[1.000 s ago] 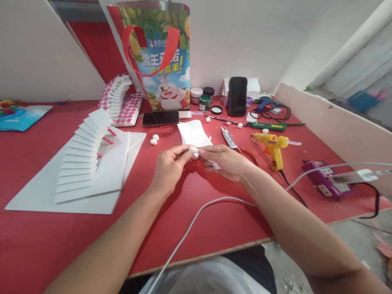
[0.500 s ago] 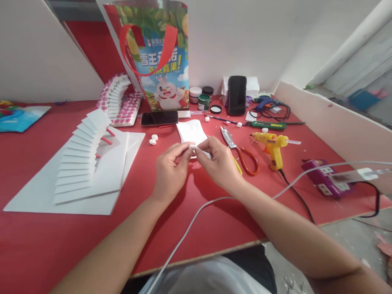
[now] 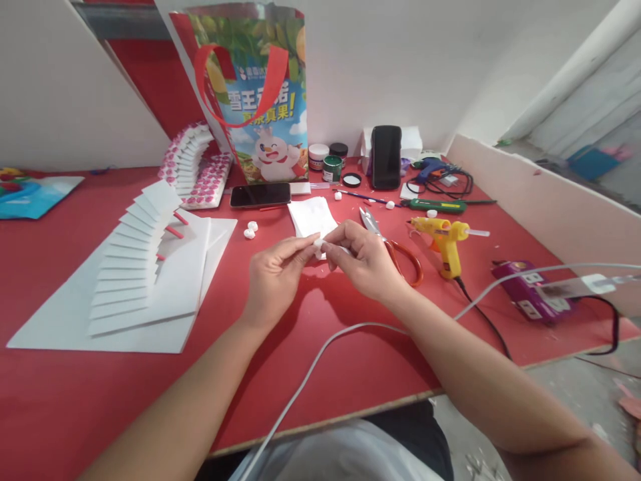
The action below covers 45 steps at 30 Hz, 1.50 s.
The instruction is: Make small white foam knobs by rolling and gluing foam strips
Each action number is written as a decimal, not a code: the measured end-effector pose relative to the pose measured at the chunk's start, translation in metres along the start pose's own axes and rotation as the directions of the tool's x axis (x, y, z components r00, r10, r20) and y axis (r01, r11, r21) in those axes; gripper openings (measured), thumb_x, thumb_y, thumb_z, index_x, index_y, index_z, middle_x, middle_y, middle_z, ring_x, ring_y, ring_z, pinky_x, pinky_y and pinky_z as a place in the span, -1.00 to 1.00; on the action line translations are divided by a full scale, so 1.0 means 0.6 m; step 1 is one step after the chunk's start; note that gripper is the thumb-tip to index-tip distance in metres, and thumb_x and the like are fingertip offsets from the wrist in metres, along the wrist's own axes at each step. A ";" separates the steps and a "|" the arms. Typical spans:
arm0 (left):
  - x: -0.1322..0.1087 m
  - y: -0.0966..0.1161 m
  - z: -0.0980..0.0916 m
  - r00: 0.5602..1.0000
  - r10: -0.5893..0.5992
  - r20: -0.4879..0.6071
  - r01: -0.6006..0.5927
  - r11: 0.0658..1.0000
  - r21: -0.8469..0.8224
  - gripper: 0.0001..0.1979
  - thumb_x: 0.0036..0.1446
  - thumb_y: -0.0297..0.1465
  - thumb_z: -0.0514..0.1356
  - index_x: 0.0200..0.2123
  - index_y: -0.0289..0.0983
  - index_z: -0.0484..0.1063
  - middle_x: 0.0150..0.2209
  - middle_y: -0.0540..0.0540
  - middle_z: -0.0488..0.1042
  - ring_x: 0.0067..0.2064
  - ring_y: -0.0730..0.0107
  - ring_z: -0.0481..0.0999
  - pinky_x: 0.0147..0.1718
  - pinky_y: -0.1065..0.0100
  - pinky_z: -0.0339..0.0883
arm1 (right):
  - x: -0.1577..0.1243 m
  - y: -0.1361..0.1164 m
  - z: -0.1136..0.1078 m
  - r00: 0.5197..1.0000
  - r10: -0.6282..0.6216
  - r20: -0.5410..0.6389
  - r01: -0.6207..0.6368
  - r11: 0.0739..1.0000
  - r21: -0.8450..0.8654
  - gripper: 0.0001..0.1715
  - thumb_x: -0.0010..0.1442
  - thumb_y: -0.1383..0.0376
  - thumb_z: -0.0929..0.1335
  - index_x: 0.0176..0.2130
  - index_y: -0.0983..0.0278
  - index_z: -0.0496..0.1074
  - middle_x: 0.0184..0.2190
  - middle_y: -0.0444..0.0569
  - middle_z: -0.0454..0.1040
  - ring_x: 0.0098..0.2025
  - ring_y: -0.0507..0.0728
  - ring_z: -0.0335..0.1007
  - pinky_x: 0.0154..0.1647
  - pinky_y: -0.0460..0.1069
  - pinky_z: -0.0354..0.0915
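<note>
Between my two hands is a small piece of rolled white paper (image 3: 319, 246), pinched at the fingertips. My left hand (image 3: 275, 272) closes thumb and forefinger on its left side. My right hand (image 3: 361, 257) is closed on its right side, with a bit of the white strip showing by the fingers. Just beyond lies a stack of white paper sheets (image 3: 311, 215), partly covered by my fingers. Two small white paper rolls (image 3: 251, 230) rest left of the stack. Red-handled scissors (image 3: 406, 262) lie right of my right hand, which hides part of them.
On the left, a fan of folded white card (image 3: 127, 257) lies on white sheets. A yellow glue gun (image 3: 448, 240) stands at right near a purple box (image 3: 533, 290). A white cable (image 3: 320, 361) crosses the front. Behind are a phone (image 3: 260, 194), paint jars (image 3: 331, 168) and a printed bag (image 3: 270, 100).
My right hand has shifted slightly right and turned, now covering more of the scissors. The white roll shows more plainly between the fingertips. My left hand has moved slightly left.
</note>
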State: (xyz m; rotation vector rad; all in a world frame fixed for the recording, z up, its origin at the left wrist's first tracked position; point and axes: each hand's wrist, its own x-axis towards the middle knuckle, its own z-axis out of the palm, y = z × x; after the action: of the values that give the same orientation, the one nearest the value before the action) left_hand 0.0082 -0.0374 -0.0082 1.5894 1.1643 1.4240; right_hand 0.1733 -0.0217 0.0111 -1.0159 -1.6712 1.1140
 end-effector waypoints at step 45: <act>0.005 0.014 -0.002 0.984 -0.167 0.063 0.175 0.973 -0.154 -0.77 0.15 -0.27 0.33 -0.17 -0.25 0.65 -0.42 -0.04 0.62 -0.43 0.36 0.60 -0.33 0.29 0.57 | -0.002 -0.009 -0.015 0.998 0.044 0.039 -0.044 0.999 0.003 -0.71 0.27 0.10 0.38 -0.30 0.28 0.41 -0.53 -0.15 0.47 -0.61 -0.05 0.23 -0.56 -0.10 0.17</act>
State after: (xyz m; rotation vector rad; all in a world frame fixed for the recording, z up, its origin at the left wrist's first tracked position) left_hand 0.0083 -0.0375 0.0010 1.3731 1.1019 1.3229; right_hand 0.1812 -0.0219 0.0180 -1.0396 -1.6841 1.1721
